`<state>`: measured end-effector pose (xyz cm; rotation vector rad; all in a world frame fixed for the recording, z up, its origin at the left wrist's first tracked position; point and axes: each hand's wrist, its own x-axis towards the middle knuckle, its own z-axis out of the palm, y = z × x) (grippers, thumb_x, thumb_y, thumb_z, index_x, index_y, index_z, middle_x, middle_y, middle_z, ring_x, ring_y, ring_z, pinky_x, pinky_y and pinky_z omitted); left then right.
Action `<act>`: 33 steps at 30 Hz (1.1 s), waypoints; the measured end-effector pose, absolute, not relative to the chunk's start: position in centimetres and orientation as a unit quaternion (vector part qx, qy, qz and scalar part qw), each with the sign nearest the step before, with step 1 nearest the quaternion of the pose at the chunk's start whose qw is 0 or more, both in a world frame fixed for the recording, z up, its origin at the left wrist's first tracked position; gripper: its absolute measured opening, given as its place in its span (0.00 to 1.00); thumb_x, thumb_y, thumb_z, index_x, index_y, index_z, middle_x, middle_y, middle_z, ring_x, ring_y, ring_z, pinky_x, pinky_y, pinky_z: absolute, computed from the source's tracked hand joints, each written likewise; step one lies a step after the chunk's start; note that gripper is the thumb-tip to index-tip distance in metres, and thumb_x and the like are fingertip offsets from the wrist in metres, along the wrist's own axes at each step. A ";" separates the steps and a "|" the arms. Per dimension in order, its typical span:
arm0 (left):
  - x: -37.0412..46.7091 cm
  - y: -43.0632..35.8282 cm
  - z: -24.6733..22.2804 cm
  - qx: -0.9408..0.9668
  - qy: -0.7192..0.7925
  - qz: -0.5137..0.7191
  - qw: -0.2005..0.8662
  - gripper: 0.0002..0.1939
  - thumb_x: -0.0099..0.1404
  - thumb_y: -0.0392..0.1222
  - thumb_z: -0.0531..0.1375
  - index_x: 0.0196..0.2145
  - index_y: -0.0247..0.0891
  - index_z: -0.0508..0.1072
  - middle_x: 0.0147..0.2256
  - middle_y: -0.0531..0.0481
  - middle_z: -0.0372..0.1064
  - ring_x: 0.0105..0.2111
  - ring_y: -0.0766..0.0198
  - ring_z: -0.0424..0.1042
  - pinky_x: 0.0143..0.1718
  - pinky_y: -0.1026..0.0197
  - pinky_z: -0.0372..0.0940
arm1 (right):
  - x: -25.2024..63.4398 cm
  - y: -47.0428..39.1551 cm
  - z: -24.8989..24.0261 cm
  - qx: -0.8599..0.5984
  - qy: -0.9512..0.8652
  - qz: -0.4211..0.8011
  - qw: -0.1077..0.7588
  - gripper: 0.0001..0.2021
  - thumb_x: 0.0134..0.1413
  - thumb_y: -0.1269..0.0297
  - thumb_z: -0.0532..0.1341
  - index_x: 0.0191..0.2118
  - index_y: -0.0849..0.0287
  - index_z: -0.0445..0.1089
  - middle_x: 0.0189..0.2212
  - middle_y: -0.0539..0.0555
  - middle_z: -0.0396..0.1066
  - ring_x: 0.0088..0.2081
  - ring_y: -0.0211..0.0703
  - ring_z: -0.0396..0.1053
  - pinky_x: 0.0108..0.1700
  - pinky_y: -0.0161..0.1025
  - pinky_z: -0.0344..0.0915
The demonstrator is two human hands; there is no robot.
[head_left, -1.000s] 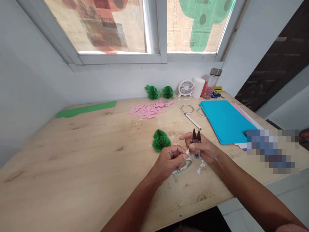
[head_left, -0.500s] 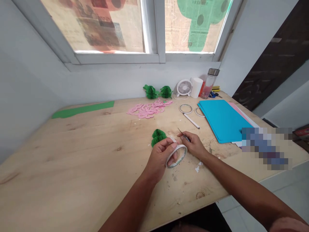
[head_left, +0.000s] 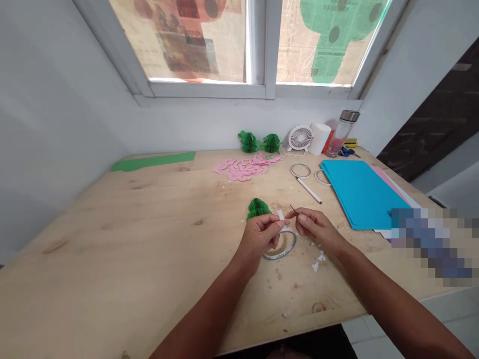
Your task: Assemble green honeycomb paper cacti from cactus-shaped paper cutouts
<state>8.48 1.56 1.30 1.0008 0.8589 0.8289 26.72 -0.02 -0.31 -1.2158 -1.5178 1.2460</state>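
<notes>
My left hand (head_left: 260, 237) pinches a narrow roll of white tape (head_left: 280, 257) between thumb and fingers. A short loose end of the tape (head_left: 280, 215) sticks up above the fingertips. Closed around small scissors, my right hand (head_left: 316, 227) is just to the right of the tape. Only a thin dark blade (head_left: 293, 209) of the scissors shows, pointing up and left; their handles are hidden in the fingers. Just behind my left hand lies a folded green paper piece (head_left: 258, 208), partly covered by it. White paper scraps (head_left: 319, 260) lie below my right hand.
Pink paper cut-outs (head_left: 245, 168), two green paper figures (head_left: 249, 142), a small fan (head_left: 301, 137) and a bottle (head_left: 342, 132) are at the back. A white pen (head_left: 309, 190) and tape rolls (head_left: 300, 171) lie near blue sheets (head_left: 364, 194). A green strip (head_left: 153, 161) lies back left.
The view has swung left, so the scene sits further right. The tape roll has tilted flatter under my left hand, and my right hand has turned, hiding more of the scissors.
</notes>
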 end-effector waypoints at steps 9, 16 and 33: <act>8.1 1.3 1.9 0.551 0.417 0.345 0.636 0.11 0.53 0.44 0.60 0.24 0.33 0.76 0.13 0.59 0.51 0.15 0.75 0.48 0.18 0.68 0.43 | 26.9 -0.5 0.6 -0.459 -0.652 0.500 0.339 0.21 0.57 0.48 0.56 0.38 0.63 0.73 0.18 0.46 0.56 0.21 0.32 0.51 0.23 0.33 0.46; 8.1 1.8 0.5 0.604 0.421 0.327 0.592 0.12 0.54 0.44 0.59 0.24 0.33 0.76 0.18 0.55 0.60 0.20 0.71 0.55 0.22 0.67 0.50 | 27.0 -0.6 0.6 -0.453 -0.649 0.512 0.334 0.20 0.57 0.49 0.57 0.37 0.63 0.74 0.17 0.46 0.56 0.21 0.32 0.52 0.24 0.33 0.49; 7.9 1.9 0.4 0.616 0.421 0.326 0.580 0.08 0.52 0.42 0.61 0.24 0.36 0.78 0.16 0.53 0.63 0.20 0.67 0.61 0.20 0.66 0.52 | 27.2 -0.4 0.4 -0.494 -0.653 0.484 0.310 0.21 0.56 0.48 0.57 0.31 0.64 0.74 0.17 0.46 0.53 0.21 0.32 0.49 0.22 0.33 0.45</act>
